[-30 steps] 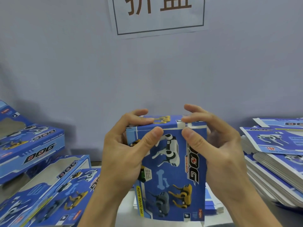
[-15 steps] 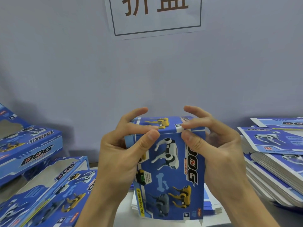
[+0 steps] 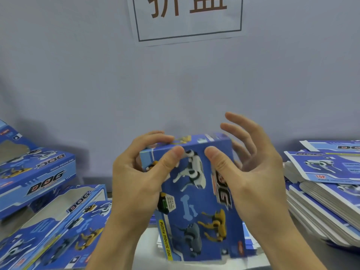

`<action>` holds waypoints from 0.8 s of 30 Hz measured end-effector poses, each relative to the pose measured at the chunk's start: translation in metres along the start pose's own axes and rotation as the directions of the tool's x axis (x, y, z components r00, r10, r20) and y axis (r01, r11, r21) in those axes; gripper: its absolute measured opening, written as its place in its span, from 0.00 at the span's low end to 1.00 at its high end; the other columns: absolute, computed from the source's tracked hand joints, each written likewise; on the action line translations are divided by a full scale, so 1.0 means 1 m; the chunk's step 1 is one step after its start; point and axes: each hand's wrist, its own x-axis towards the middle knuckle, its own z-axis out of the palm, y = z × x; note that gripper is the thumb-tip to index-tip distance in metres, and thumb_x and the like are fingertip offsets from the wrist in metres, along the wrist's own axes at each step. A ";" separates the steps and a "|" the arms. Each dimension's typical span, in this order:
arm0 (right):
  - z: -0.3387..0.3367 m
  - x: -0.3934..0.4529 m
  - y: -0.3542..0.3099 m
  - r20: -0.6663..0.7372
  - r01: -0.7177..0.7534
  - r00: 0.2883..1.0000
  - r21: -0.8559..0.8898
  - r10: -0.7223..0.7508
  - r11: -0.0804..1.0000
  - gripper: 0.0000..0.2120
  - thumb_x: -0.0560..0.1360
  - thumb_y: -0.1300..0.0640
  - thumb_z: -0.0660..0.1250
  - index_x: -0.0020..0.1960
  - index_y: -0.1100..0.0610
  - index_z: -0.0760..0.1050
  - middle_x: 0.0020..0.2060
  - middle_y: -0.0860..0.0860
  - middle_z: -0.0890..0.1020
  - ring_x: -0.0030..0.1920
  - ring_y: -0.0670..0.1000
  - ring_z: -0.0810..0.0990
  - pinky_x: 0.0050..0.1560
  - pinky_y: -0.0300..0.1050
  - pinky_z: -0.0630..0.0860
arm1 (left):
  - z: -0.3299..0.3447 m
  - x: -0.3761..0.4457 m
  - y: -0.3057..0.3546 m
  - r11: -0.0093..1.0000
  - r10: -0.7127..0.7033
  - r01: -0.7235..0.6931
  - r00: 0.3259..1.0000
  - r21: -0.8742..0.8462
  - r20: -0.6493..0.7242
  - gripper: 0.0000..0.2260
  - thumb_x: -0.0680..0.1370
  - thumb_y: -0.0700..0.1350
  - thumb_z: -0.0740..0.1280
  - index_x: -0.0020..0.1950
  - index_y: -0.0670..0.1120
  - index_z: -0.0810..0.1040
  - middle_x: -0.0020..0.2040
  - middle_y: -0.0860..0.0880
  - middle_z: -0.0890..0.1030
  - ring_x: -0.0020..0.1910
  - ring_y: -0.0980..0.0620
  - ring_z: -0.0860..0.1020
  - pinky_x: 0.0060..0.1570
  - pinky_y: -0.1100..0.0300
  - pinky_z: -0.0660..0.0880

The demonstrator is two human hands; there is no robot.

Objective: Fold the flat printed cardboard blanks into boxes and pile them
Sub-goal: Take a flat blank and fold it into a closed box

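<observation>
- Box is standing upright at centre, its base hiding most of a small stack of flat sheets lying on the table.
- Left hand is gripping the box's upper left corner, thumb lying on the front, fingers curling over the top.
- Right hand is pressing its thumb on the front; its fingers are spreading straight, clear of the box's top.
- Folded boxes are piling at left, partly cut off by the frame edge.
- Flat blanks are stacking at right.
- Wall sign is showing cropped at the top.

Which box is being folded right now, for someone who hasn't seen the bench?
Below the wall sign, at centre, one blue box stands upright between the left hand and right hand. Unlike the finished boxes lying left, it's held.
</observation>
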 end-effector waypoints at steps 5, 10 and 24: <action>0.006 -0.001 0.001 -0.048 0.296 0.934 -0.451 -0.354 0.842 0.03 0.74 0.53 0.74 0.47 0.48 0.81 0.40 0.41 0.77 0.42 0.42 0.76 0.41 0.28 0.67 | -0.006 0.005 -0.010 0.998 -0.036 0.015 0.917 -0.057 -0.397 0.17 0.67 0.64 0.74 0.50 0.58 0.78 0.49 0.43 0.82 0.37 0.45 0.79 0.43 0.34 0.79; 0.015 -0.008 0.007 0.271 0.108 0.962 -0.482 0.031 0.870 0.33 0.76 0.36 0.54 0.32 0.63 0.78 0.23 0.54 0.76 0.23 0.51 0.73 0.28 0.49 0.72 | -0.013 0.011 -0.015 0.992 -0.092 0.016 0.765 -0.124 -0.637 0.07 0.76 0.60 0.69 0.48 0.60 0.75 0.39 0.57 0.83 0.34 0.62 0.82 0.31 0.66 0.78; -0.014 0.002 0.044 -0.041 -0.437 0.884 0.281 0.466 0.854 0.36 0.69 0.41 0.72 0.72 0.36 0.60 0.50 0.44 0.86 0.48 0.52 0.87 0.38 0.51 0.82 | 0.004 -0.011 -0.028 0.691 -0.716 0.680 0.596 0.246 0.363 0.34 0.56 0.64 0.80 0.60 0.60 0.75 0.51 0.55 0.86 0.54 0.51 0.84 0.52 0.45 0.82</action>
